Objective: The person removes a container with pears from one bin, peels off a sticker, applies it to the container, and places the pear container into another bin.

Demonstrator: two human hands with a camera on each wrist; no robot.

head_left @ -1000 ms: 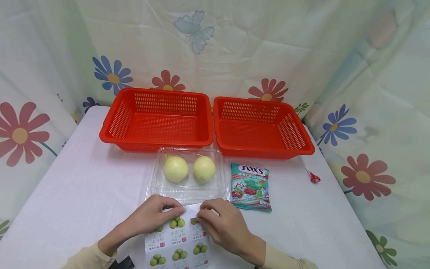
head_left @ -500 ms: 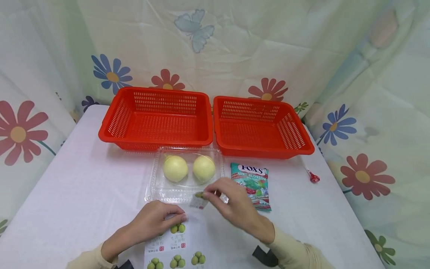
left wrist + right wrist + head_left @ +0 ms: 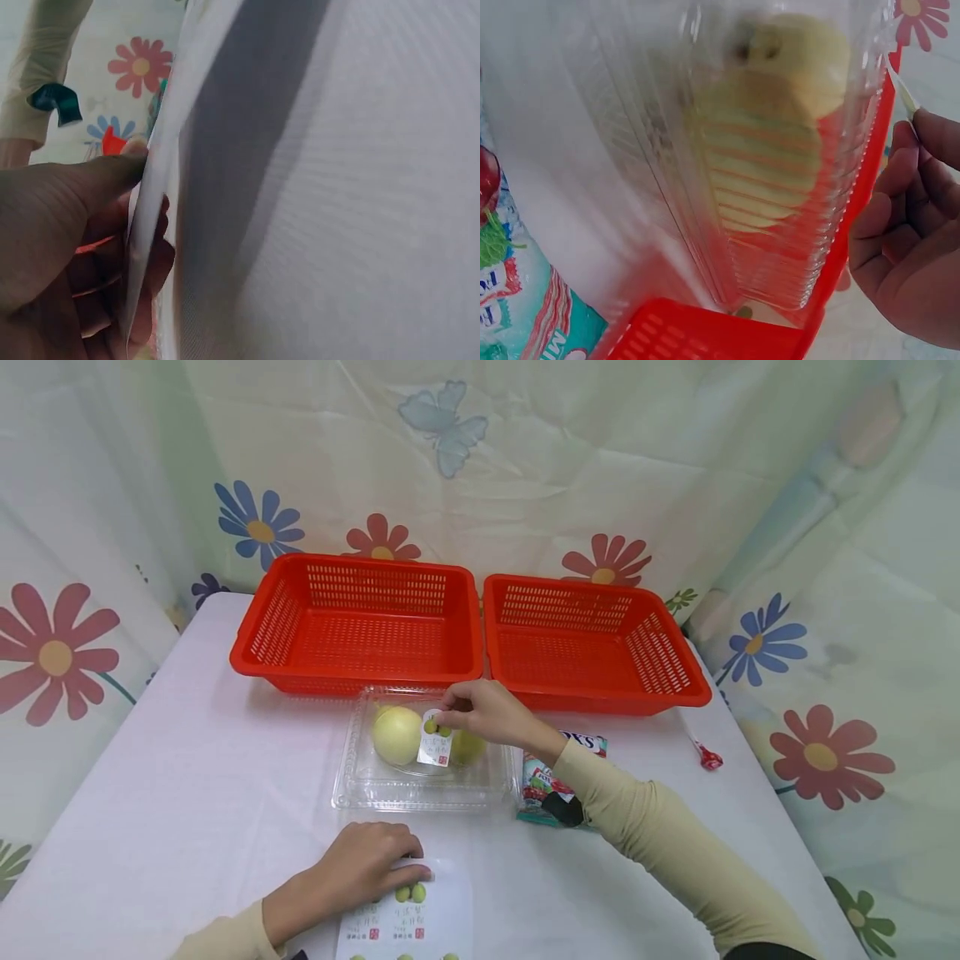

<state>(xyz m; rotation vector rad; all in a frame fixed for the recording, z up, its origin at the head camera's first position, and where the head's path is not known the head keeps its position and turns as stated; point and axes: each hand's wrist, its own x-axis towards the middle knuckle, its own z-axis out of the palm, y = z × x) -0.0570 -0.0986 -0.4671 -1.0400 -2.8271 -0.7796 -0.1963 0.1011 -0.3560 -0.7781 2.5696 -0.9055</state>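
Note:
My right hand (image 3: pixel 491 714) pinches a small white sticker (image 3: pixel 433 750) printed with green fruit, between thumb and finger. It hovers over a clear plastic clamshell box (image 3: pixel 420 800), close to the lid. Inside the box are two pale yellow round fruits (image 3: pixel 396 735), the right one partly covered by hand and sticker. My left hand (image 3: pixel 367 870) holds the top edge of a white sticker sheet (image 3: pixel 444 914) at the table's front. In the left wrist view, the thumb (image 3: pixel 112 176) lies on one side of the sheet and the fingers on the other.
Behind the box stand two red plastic baskets, a left one (image 3: pixel 360 679) and a right one (image 3: pixel 600 702). A green candy bag (image 3: pixel 536 777) lies right of the box, partly under the right forearm. A red-wrapped lollipop (image 3: pixel 708 758) lies at the far right.
The right hand has peeled a sticker off the sheet and carried it forward over the box. The left hand has stayed at the sheet's top edge.

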